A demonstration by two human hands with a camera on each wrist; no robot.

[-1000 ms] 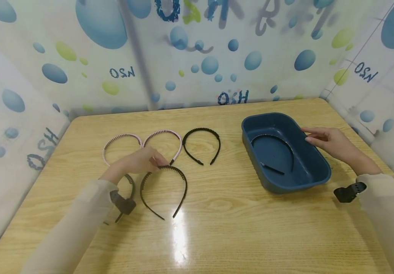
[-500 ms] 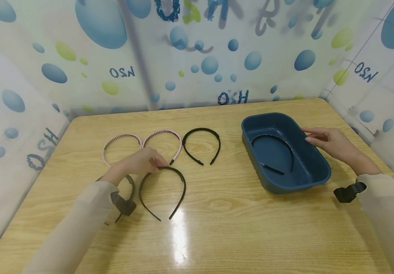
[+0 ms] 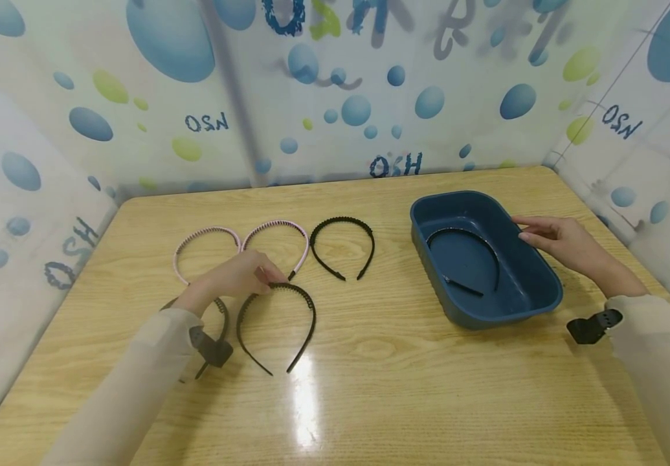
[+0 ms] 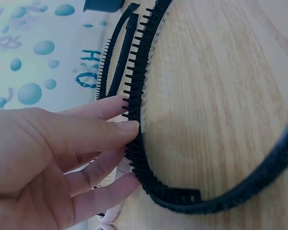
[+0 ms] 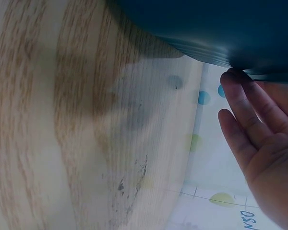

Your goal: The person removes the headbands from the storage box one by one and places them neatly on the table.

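Observation:
My left hand (image 3: 241, 272) pinches the top of a black toothed headband (image 3: 314, 317), whose two ends point toward me. In the left wrist view, the thumb and fingers close on the toothed inner side of that headband (image 4: 140, 72). At the right, my right hand (image 3: 568, 243) holds the rim of a blue plastic basin (image 3: 492, 320); thumb and index finger meet its edge. From the right wrist, fingertips (image 5: 233, 79) touch the basin's outer wall, and the thumb is hidden. Inside the basin lies a black headband (image 3: 497, 265).
Two pink headbands (image 3: 279, 223) and a black headband (image 3: 343, 219) lie in a row toward the back of the wooden table (image 3: 381, 401). Another dark headband (image 3: 226, 317) is partly covered by my left forearm. Patterned walls (image 3: 335, 149) border the table's back and sides.
The ends of the black headband in my left hand have swung slightly left and toward me, mostly in the first half second. The right hand and the basin have stayed put.

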